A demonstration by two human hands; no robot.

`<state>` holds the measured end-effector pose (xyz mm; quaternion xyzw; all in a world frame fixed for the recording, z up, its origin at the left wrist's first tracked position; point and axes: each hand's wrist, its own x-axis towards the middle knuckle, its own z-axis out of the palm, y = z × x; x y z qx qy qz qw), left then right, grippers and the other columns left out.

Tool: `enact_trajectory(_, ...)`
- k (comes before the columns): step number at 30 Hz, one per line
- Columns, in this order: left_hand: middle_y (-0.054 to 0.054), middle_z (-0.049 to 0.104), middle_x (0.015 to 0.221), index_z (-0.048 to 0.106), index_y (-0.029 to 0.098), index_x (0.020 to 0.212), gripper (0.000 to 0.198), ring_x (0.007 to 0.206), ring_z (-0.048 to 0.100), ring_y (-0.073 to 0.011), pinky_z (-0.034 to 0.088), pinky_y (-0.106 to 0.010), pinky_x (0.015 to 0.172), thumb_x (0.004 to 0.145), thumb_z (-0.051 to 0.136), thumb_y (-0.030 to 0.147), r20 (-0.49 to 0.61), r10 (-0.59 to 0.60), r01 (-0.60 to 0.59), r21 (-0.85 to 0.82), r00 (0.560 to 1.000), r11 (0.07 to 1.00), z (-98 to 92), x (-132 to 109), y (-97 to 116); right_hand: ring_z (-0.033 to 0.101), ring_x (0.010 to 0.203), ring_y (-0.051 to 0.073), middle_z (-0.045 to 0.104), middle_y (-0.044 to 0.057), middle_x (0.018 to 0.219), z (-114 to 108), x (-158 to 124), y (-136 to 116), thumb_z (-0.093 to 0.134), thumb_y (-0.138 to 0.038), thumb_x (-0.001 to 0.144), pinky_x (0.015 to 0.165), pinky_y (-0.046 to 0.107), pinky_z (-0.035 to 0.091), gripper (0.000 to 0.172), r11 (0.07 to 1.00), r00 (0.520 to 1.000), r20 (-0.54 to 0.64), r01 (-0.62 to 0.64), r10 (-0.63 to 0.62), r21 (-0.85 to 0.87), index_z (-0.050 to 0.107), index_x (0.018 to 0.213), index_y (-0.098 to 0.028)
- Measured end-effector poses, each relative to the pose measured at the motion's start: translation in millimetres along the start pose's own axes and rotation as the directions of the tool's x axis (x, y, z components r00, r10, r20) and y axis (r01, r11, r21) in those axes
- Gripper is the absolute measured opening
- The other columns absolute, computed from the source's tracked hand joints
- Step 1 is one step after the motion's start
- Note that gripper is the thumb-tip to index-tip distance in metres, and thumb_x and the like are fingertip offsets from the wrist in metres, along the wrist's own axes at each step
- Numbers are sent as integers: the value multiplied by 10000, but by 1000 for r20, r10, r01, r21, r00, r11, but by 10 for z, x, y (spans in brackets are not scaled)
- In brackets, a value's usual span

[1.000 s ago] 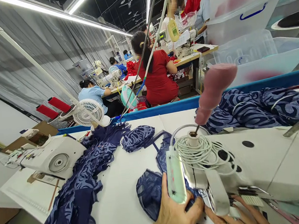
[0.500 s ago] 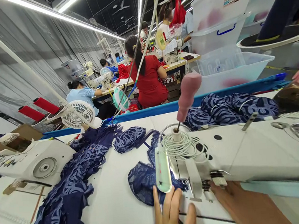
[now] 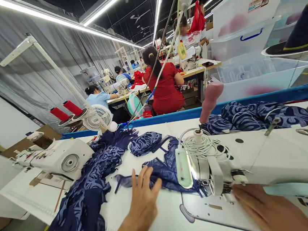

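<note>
My left hand (image 3: 143, 198) reaches over the white table, fingers spread, its fingertips at the edge of a dark blue sheer garment piece (image 3: 164, 176). That piece runs to the right toward the needle area of the white sewing machine (image 3: 272, 155), and a thin strap sticks out on its left. My right hand (image 3: 269, 208) lies under the machine's arm, right of the needle; its fingertips are partly hidden behind the machine head. Beyond the sheer piece lies a patterned blue bra cup (image 3: 146, 143). A pale green lamp (image 3: 184, 169) on the machine head covers part of the cloth.
A long heap of navy patterned cloth (image 3: 95, 186) lies to the left, beside a second sewing machine (image 3: 62, 158). More patterned cups (image 3: 260, 114) are piled behind my machine. A pink-handled tool (image 3: 211, 101) stands upright on it. Co-workers sit beyond the blue cloth edge (image 3: 154, 120).
My left hand has moved left, away from the needle area. The sheer piece now stretches out flatter with its strap showing at left. The right hand stays under the arm; the view has shifted.
</note>
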<state>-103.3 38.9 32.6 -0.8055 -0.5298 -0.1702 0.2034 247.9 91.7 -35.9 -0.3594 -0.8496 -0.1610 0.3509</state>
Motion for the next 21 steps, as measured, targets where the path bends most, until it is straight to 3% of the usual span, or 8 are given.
enact_trajectory(3,-81,583,930,612,188,1021,237,901,575,-260,504,-531,860,830,509,94,-77,-84,55,-329,993,943,72,49,518,642,827,186,688,30,889,35,158,-233,362,-59,953,707,329,478,364,990,986,86,137,-140,38,670,913,-250)
enact_trajectory(6,-59,590,826,600,192,944,136,768,560,-228,504,-391,681,919,470,162,-114,-178,117,-409,977,905,227,173,850,629,861,226,704,64,951,55,286,-379,351,25,894,772,383,449,417,979,977,59,204,-203,-12,676,1063,-176)
enact_trajectory(9,-157,598,1233,538,165,1305,379,1138,556,-319,503,-513,950,933,526,239,-33,-121,100,-366,992,925,299,391,808,624,852,238,713,70,1009,56,343,-431,374,76,822,756,395,424,446,959,964,38,267,-264,-100,671,1067,-150)
enact_trajectory(12,-181,441,1482,415,163,1448,638,1360,403,-365,317,-623,1151,892,639,379,97,102,-64,-331,990,942,248,600,551,622,807,233,710,57,932,43,366,-452,348,89,788,747,393,423,498,966,972,11,236,-237,-109,666,1073,-168)
enact_trajectory(14,-136,524,1416,531,204,1314,432,1311,467,-326,309,-614,1157,907,624,314,131,249,-200,-302,960,932,189,680,418,616,773,211,697,33,873,31,381,-470,328,91,792,758,377,431,534,982,984,-16,179,-180,-63,655,1101,-197)
enact_trajectory(16,-86,646,1204,610,208,1087,175,1165,574,-259,395,-538,1103,928,547,170,103,367,-338,-225,924,914,156,683,391,608,749,182,687,9,864,18,395,-491,322,88,804,755,351,436,543,990,990,-27,138,-138,-22,646,1106,-227)
enact_trajectory(18,-34,665,906,588,190,895,122,902,634,-188,499,-406,950,929,506,106,48,440,-432,-128,897,893,179,601,475,605,751,175,672,1,845,7,406,-510,328,65,831,748,339,436,508,994,994,-42,106,-105,4,642,1096,-234)
enact_trajectory(21,20,544,622,529,192,756,214,561,535,-146,490,-302,622,932,574,303,-44,375,-376,-20,926,927,323,377,710,600,761,184,670,11,850,-5,419,-519,320,26,874,745,343,430,454,997,995,-73,67,-64,35,643,1073,-223)
